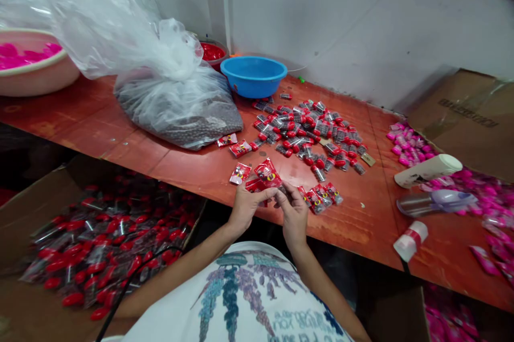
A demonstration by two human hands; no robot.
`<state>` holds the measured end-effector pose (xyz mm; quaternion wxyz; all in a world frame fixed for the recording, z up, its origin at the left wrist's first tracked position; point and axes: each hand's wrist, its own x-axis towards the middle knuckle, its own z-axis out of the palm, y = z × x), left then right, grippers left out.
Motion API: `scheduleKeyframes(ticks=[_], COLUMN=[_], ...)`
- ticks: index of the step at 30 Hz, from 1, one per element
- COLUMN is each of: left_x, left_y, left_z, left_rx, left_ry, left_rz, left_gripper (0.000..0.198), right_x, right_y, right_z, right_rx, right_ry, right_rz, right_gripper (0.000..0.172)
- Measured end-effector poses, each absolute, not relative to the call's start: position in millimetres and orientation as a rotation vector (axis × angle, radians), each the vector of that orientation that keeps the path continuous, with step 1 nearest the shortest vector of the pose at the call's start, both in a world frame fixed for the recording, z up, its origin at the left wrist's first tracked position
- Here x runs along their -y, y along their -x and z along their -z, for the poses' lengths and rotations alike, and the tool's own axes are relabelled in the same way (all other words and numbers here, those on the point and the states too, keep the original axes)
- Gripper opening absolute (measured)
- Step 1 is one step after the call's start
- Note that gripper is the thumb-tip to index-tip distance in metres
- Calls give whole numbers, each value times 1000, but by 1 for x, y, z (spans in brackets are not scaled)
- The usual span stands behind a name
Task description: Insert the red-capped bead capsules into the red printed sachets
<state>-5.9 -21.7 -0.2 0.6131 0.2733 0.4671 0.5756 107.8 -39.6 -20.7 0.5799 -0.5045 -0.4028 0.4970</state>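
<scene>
Because the left hand (247,207) and the right hand (295,216) crowd together at one end of a red printed packet (268,172), the likeliest trouble is a slip of the grip. Both hands are nearly closed, thumbs and fingertips pinched in around that lower end, while the far end sticks out beyond them, toward the wall; the fingers overlap so much that I cannot tell which hand bears the packet. A hard squeeze or twist there could crease or tear the film, if it is as thin as it looks. Another red packet (254,185) lies right by the left fingertips, partly hidden, and I cannot tell whether it is held too; a loose pinch could let it drop. Both hands work over the near table edge (193,184), so a dropped packet could fall past it, or into the carton of red-capped tubes (100,245) below and left of the left hand. Just beside the right hand, a cluster of red packets (321,197) lies close to that same edge, where an outward sweep of the wrist could knock some off. Beyond the right hand, the heap of red-capped vials (309,130) looks ready to roll if bumped. A black cable (132,283) crosses the left forearm and might snag if that arm pulls back sharply.
</scene>
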Motion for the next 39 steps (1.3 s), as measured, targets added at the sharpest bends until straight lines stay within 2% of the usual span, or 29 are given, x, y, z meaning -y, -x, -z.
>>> scheduleKeyframes(ticks=[5,9,22,24,29,31,39], left_x=[22,20,17,18,20,20,18], left_y=[4,9,20,17,9,9,21], left_z=[1,-1,-1,2,8,7,0], left_rx=[-1114,-1073,-956,-968,-1044,-1066,-1041], left_ry=[-591,-606,-719,-697,-648,-669,-635], left_rz=[-1292,-1276,-1195,-1219,-1267,-1274,-1288], left_gripper=[33,36,22,21,25,25,27], right_x=[42,41,41,42,43,42,41], right_y=[-108,-110,-112,-112,-113,-113,-111], right_z=[32,32,13,15,22,25,21], right_rx=[1089,1078,764,824,1256,1341,1028], right_ry=[1266,1248,1073,1105,1221,1219,1148], right_rz=[-994,-1079,-1457,-1394,-831,-748,-1255], right_gripper=[35,38,31,29,22,22,30])
